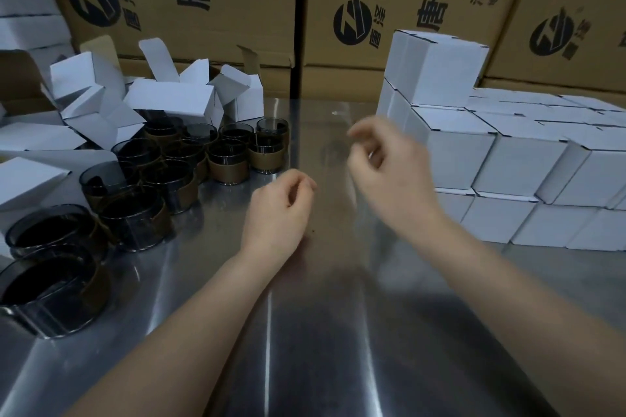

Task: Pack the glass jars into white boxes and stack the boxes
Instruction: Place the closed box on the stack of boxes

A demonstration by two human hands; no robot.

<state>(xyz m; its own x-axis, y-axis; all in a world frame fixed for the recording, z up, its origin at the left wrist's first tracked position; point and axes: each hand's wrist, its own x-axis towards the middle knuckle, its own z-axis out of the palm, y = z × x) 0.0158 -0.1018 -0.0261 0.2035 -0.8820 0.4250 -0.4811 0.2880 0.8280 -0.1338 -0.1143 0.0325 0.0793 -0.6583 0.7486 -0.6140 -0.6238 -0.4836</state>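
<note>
Several dark glass jars with brown bands stand in a cluster on the left of the metal table. Behind them lies a heap of open white boxes with raised flaps. On the right, closed white boxes are stacked in layers, with one box on top at the left end. My left hand hovers over the table's middle, fingers loosely curled, holding nothing. My right hand is blurred just left of the stack, fingers loosely bent, nothing in it.
Large brown cardboard cartons with black printed logos form a wall behind the table. More white boxes are piled at the far left, next to an open carton. Bare metal lies between the jars and the stack.
</note>
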